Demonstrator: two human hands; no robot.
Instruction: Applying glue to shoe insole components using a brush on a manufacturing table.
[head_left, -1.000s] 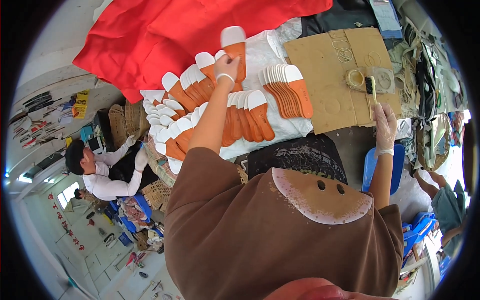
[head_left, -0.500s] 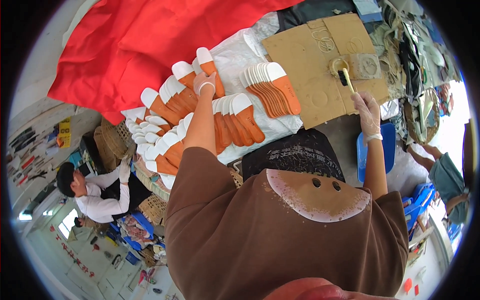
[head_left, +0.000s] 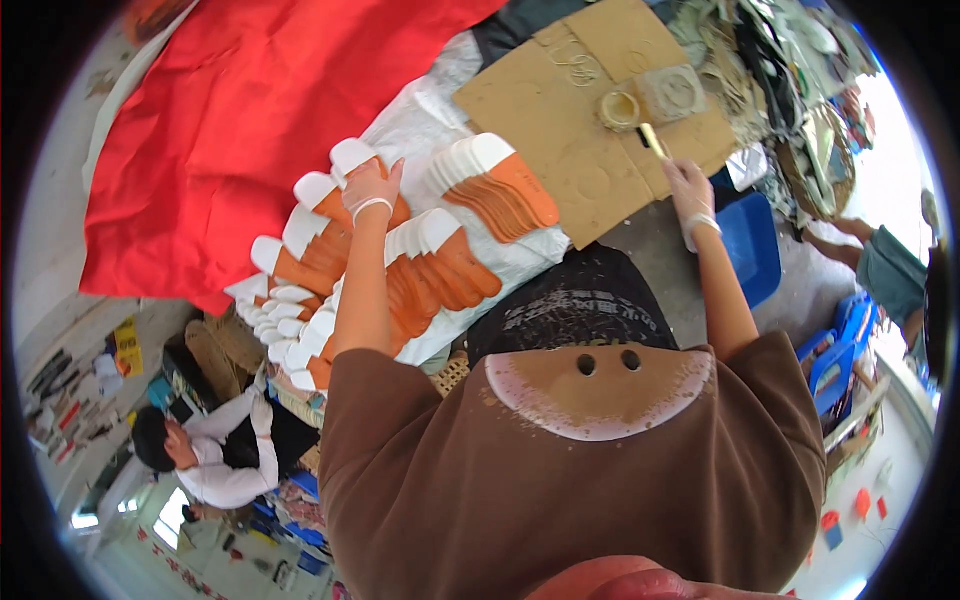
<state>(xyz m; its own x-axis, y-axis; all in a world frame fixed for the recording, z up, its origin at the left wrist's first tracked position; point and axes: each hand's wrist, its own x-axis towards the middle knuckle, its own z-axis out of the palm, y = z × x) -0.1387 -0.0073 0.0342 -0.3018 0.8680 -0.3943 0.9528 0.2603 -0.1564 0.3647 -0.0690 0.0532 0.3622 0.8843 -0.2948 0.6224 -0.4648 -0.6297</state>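
My gloved left hand (head_left: 372, 188) lies over an orange insole with a white toe end (head_left: 352, 155), at the far end of an overlapping row. Its thumb side sticks up and the other fingers are partly hidden, but it seems to grip the insole. My gloved right hand (head_left: 690, 190) is closed round the pale handle of a brush (head_left: 652, 142). The dark bristles are beside a small round bowl (head_left: 619, 111) with yellowish contents. Nearer me lies a second fanned row of insoles (head_left: 440, 270), and to the right a neat overlapping stack (head_left: 500, 190).
White plastic sheeting (head_left: 415, 110) lies under the insoles, with red cloth (head_left: 230, 120) beyond. A flattened cardboard sheet (head_left: 560, 130) bears the bowl and a clear container (head_left: 672, 92). A blue tub (head_left: 750, 250) stands right. A person in white (head_left: 225, 450) sits at the left.
The whole view has shifted and turned a little. The brush has come slightly away from the bowl with my right hand. My left hand stays on the far row's end insole.
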